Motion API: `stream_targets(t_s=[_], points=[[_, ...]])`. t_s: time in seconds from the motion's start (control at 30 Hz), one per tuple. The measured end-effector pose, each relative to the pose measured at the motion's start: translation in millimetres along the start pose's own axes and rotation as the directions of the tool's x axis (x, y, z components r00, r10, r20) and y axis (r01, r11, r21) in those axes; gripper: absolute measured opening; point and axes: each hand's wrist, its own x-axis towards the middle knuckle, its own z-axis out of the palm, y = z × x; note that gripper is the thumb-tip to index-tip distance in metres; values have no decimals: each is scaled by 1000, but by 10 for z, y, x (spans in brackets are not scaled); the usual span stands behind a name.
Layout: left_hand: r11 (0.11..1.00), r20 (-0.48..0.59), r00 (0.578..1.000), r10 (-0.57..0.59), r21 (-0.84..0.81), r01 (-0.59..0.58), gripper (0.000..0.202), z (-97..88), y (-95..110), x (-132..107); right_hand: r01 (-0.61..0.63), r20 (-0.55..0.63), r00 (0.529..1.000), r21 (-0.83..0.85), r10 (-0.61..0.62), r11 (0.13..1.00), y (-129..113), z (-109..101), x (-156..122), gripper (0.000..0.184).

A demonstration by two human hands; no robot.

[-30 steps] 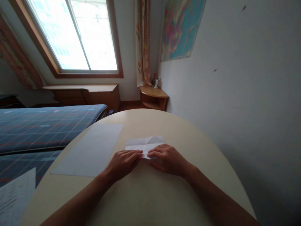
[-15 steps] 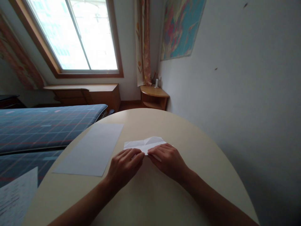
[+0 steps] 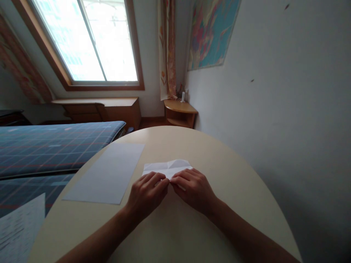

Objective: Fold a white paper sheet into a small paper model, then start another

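Observation:
A small creased sheet of white paper (image 3: 168, 168) lies near the middle of the round table, its far part showing fold lines. My left hand (image 3: 149, 188) pinches its near edge, fingers bent over the paper. On the other side my right hand (image 3: 192, 186) grips the same edge, thumb and fingers pressed together. The two thumbs nearly meet at the middle of that edge. Both hands cover the near part of the paper.
A larger plain white sheet (image 3: 109, 173) lies on the left of the cream round table (image 3: 219, 160). A printed sheet (image 3: 22, 226) shows at the lower left. Beyond the table are a blue plaid mattress (image 3: 55, 149), a corner shelf (image 3: 181, 106) and a white wall at right.
My fingertips have drawn slightly closer together at the paper's near edge. The paper's left side has shifted a little, and it stays in both hands.

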Motion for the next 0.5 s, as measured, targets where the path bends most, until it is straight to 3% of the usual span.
stream_targets(t_s=[0.5], points=[[999,7,1000,17,30,-17,13,53,-15,-1,72,-33,997,-20,-73,997,41,57,-18,8]])
